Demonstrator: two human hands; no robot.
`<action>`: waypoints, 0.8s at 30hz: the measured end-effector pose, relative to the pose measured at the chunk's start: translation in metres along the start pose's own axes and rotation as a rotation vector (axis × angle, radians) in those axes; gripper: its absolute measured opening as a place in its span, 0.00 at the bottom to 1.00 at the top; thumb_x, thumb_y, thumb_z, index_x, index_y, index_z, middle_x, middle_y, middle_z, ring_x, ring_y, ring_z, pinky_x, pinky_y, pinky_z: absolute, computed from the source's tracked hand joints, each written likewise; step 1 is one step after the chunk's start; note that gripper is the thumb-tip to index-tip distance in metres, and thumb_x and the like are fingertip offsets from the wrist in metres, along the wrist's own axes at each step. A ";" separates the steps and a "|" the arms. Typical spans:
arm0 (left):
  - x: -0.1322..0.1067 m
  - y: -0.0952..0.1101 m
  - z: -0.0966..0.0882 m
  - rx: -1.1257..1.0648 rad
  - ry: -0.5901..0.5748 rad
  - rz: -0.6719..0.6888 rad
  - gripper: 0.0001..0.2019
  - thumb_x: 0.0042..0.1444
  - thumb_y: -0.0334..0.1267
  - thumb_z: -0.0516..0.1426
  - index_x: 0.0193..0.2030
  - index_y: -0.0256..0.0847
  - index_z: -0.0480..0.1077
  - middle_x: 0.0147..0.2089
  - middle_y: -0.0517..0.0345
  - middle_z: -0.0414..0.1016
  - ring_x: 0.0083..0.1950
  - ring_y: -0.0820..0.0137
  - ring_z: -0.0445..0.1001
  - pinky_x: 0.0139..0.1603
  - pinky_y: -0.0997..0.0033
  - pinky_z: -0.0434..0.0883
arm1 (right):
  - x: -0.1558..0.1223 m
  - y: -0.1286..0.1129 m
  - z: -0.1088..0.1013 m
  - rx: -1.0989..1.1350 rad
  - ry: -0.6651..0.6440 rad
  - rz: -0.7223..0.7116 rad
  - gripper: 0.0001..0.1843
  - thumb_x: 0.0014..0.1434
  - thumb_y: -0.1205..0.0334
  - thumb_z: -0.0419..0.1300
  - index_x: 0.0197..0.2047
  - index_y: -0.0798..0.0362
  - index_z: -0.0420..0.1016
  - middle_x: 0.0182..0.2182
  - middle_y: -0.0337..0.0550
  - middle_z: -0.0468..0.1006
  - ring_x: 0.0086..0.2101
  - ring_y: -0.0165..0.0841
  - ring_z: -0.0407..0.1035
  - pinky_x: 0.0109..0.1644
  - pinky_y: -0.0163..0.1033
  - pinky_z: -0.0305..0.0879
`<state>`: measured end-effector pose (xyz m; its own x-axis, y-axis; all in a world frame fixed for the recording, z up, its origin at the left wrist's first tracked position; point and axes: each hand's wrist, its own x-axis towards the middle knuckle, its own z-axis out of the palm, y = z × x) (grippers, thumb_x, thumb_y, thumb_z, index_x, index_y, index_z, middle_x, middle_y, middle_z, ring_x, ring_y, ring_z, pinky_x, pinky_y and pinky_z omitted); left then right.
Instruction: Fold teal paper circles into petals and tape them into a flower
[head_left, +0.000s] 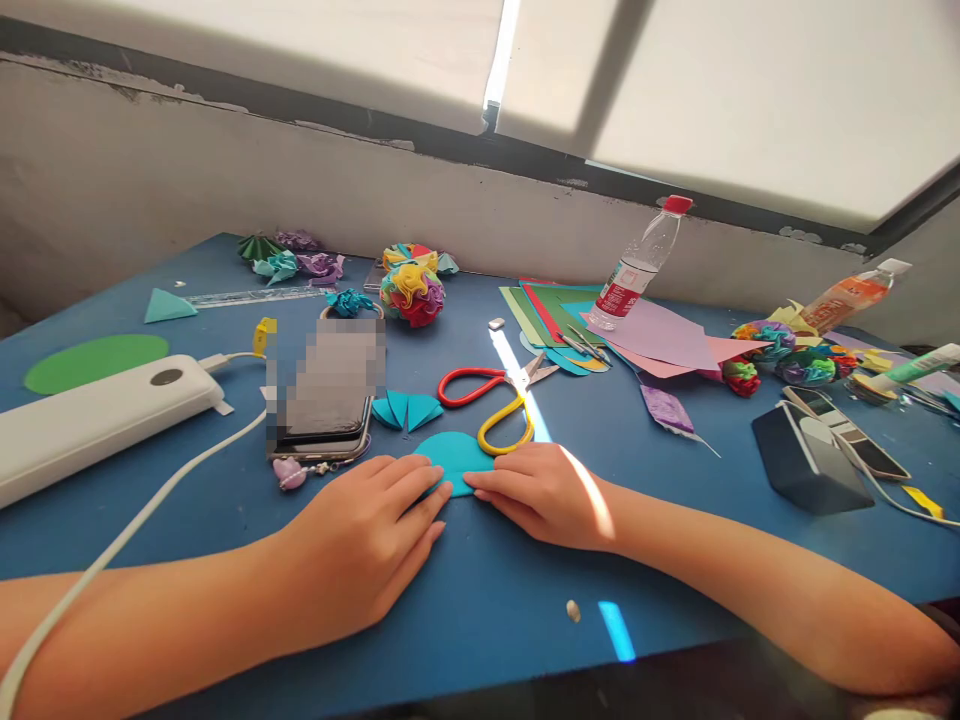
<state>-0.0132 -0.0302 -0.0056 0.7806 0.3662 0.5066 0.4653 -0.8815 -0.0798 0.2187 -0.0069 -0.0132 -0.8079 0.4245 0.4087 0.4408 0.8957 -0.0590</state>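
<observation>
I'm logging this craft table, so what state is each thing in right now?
teal paper: half-circle, flat, pinned under the fingertips of left hand and right hand
scissors: lying flat, untouched
water bottle: upright, capped
power bank: cable plugged in
paper ball: assembled, resting apart from the hands

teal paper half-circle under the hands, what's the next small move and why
Probably slide the right hand outward along the straight near edge of the teal paper half-circle to sharpen it: the paper lies flat on the table, and the left hand pins that edge too, fingertips nearly meeting mid-edge.
</observation>
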 end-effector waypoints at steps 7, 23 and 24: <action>-0.001 0.000 0.003 0.066 -0.018 0.056 0.17 0.63 0.30 0.46 0.44 0.32 0.76 0.42 0.44 0.79 0.44 0.58 0.76 0.40 0.60 0.74 | 0.000 0.003 0.001 0.011 -0.009 -0.012 0.14 0.66 0.64 0.48 0.44 0.60 0.72 0.24 0.40 0.73 0.24 0.27 0.66 0.27 0.33 0.59; -0.001 0.001 0.008 0.165 -0.035 0.094 0.15 0.63 0.31 0.47 0.43 0.32 0.75 0.41 0.47 0.78 0.43 0.60 0.75 0.37 0.64 0.70 | -0.001 -0.015 0.001 -0.153 0.051 -0.115 0.18 0.65 0.55 0.49 0.45 0.60 0.72 0.20 0.38 0.72 0.19 0.28 0.61 0.23 0.37 0.52; 0.000 0.002 0.006 0.155 -0.032 0.095 0.15 0.63 0.31 0.47 0.43 0.32 0.75 0.40 0.47 0.78 0.43 0.61 0.75 0.36 0.64 0.71 | -0.001 -0.015 0.001 -0.134 0.046 -0.105 0.17 0.64 0.55 0.49 0.45 0.59 0.72 0.20 0.38 0.72 0.19 0.28 0.61 0.23 0.37 0.52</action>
<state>-0.0103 -0.0300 -0.0109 0.8358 0.2953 0.4628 0.4458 -0.8570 -0.2584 0.2122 -0.0206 -0.0134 -0.8349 0.3207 0.4473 0.4058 0.9077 0.1067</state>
